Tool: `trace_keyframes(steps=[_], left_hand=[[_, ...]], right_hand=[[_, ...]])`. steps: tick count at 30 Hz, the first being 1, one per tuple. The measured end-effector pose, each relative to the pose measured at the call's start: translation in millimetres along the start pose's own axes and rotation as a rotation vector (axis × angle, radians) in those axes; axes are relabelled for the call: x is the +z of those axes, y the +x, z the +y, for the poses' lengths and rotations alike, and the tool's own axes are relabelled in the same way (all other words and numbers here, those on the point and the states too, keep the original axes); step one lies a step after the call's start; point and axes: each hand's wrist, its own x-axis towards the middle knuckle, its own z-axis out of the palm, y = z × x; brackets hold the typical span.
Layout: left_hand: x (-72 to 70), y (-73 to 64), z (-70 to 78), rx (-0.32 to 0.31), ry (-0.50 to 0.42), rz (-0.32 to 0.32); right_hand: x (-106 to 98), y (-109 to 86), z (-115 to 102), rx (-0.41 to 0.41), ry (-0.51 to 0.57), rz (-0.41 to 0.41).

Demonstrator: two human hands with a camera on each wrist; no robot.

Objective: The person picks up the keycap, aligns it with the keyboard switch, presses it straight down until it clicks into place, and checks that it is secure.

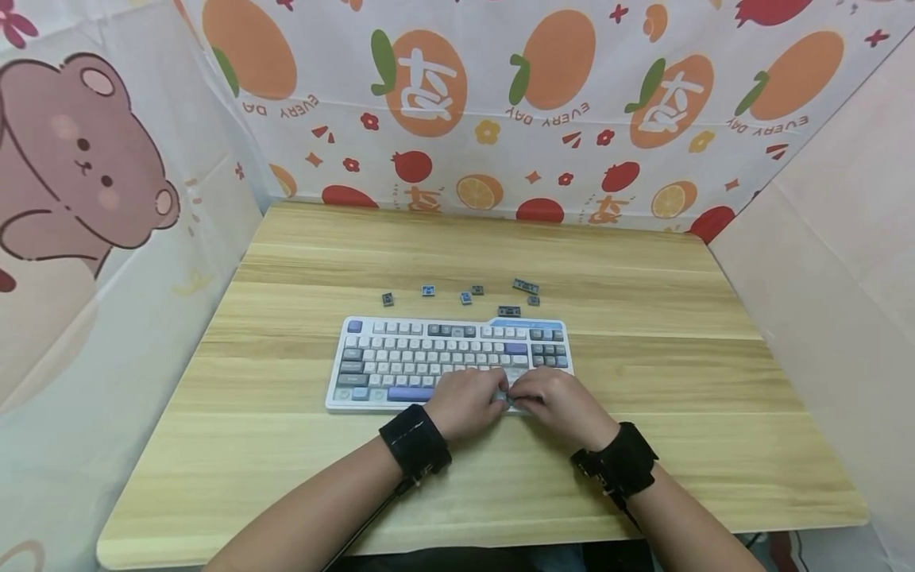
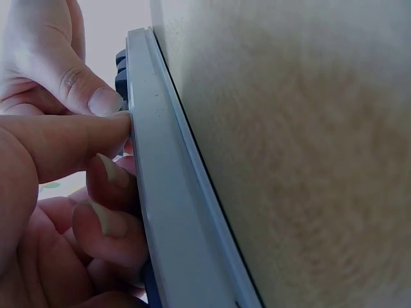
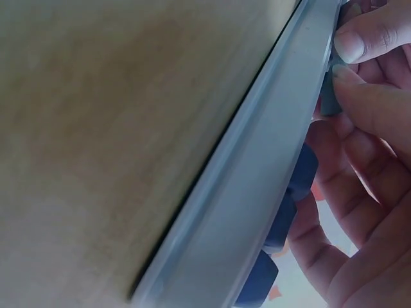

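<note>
A white keyboard (image 1: 450,326) with white, grey and blue-purple keycaps lies on the table. Both hands meet over the right part of its front edge. The right hand (image 1: 561,401) pinches a grey-green keycap (image 3: 330,96) between thumb and finger, close to the keyboard's side wall (image 3: 250,160). Beside it, the left hand (image 1: 468,401) has bent fingers, its thumb (image 2: 77,138) tip right at the keyboard's edge. The thumbs are close together. I cannot tell whether the left fingers also grip a keycap. The hands hide the keys under them.
Behind the keyboard several loose dark keycaps lie scattered, among them a long one (image 1: 526,286) and another long one (image 1: 509,311) near its back edge. The wooden table (image 1: 286,477) is bordered by a fruit-print cloth (image 1: 493,159) at the back. Black straps (image 1: 415,441) circle both wrists.
</note>
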Motion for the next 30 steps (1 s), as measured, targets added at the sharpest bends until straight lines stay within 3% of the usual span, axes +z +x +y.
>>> trace_keyframes(steps=[9,17,24,30], left_hand=[[2.0,-0.2,1.3,-0.007,-0.006,-0.01],[2.8,0.5,-0.8,0.002,0.005,0.012],[2.3,2.2,-0.4,-0.009,0.012,0.005],[1.0,2.3,1.1,-0.027,0.004,0.005]], right_hand=[[2.3,-3.2,1.0,0.084,0.103,0.005],[1.5,0.9,-1.7,0.063,0.036,-0.002],[1.0,1.4,-4.3,0.099,-0.009,-0.007],[0.7,1.2,-2.9,0.165,0.06,-0.012]])
